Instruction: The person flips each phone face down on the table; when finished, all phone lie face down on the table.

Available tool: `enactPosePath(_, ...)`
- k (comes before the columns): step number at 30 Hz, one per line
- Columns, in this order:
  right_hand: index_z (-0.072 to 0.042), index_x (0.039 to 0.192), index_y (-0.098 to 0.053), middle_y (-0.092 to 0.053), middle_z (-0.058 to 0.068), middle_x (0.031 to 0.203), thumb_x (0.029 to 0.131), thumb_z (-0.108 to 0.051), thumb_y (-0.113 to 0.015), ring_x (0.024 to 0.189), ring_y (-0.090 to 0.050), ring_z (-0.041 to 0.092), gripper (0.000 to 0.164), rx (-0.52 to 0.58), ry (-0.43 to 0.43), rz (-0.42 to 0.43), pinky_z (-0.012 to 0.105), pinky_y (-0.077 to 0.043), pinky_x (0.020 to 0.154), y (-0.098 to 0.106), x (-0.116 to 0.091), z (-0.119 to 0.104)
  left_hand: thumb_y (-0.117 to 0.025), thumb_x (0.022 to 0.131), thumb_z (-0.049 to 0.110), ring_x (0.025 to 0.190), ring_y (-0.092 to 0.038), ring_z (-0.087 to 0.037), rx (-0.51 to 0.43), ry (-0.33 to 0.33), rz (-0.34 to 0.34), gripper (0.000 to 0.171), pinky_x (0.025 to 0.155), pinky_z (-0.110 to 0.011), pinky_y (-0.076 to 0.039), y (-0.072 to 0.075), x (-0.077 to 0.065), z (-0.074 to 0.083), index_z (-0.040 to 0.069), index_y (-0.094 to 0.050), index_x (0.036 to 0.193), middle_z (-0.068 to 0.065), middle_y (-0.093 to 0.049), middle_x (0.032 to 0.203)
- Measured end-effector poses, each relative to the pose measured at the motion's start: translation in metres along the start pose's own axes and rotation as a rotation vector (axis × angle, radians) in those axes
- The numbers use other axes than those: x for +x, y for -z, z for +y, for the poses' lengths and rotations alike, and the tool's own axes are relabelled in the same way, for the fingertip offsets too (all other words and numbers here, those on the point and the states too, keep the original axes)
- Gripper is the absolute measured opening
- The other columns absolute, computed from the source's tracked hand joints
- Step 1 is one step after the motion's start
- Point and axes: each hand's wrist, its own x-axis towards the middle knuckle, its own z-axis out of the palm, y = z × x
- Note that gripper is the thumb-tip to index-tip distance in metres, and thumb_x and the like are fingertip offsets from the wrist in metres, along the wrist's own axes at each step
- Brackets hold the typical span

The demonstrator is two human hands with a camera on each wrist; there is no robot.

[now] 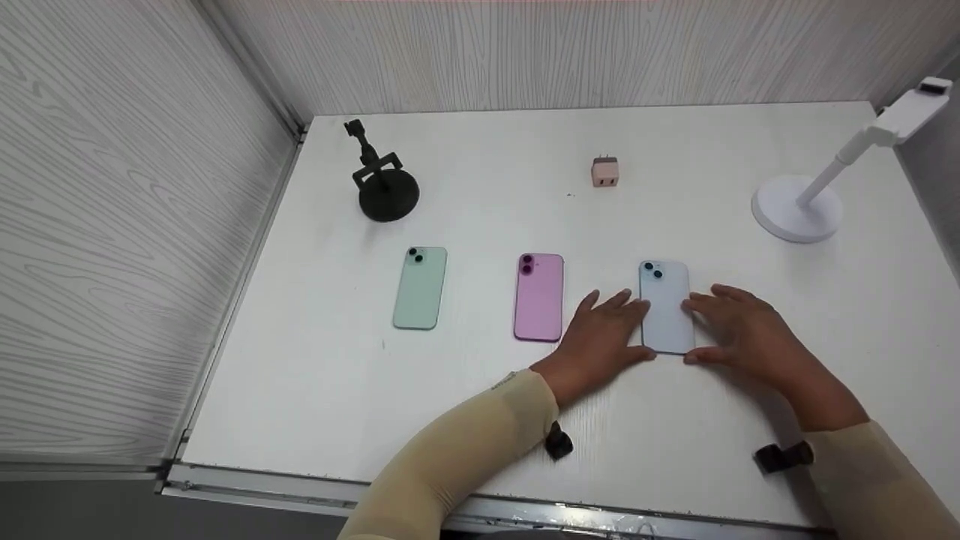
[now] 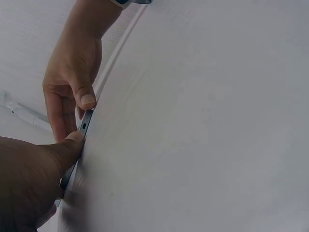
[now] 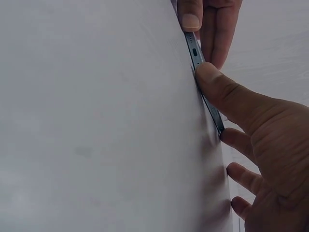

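Note:
A light blue smartphone (image 1: 667, 319) lies back up on the white table, its camera end facing away from me. My left hand (image 1: 602, 335) grips its left side, fingertips on the long edge and thumb at the near left corner. On the other side my right hand (image 1: 752, 337) grips it the same way, thumb at the near right corner. The right wrist view shows the phone's charging-port edge (image 3: 195, 52) between both thumbs. To the left of my left hand lies a pink smartphone (image 1: 538, 296), and farther left a mint green smartphone (image 1: 420, 288).
A black phone stand (image 1: 388, 196) stands at the back left of the table (image 1: 480, 420). At the back right is a white phone stand (image 1: 798, 209) with a tilted arm. Between them sits a pink charger plug (image 1: 604, 172). Pale wood-grain panels (image 1: 525, 56) border the table.

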Motion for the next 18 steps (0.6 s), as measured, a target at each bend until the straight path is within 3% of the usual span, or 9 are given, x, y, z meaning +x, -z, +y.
enactPosePath(18,-0.008,0.154,-0.062,-0.059,0.018,0.16,0.083,-0.038,-0.096,0.157,-0.037,0.048,0.085,0.058,-0.022,0.016,0.075,-0.035,0.122,0.0009,-0.0029,-0.0013,-0.066,0.104,0.061,0.167,-0.028,-0.009,-0.021,-0.004,0.005,0.078,0.14,-0.041,-0.013,-0.0011,-0.0011,-0.0002,0.023,-0.044,0.168,0.011,-0.047,0.171)
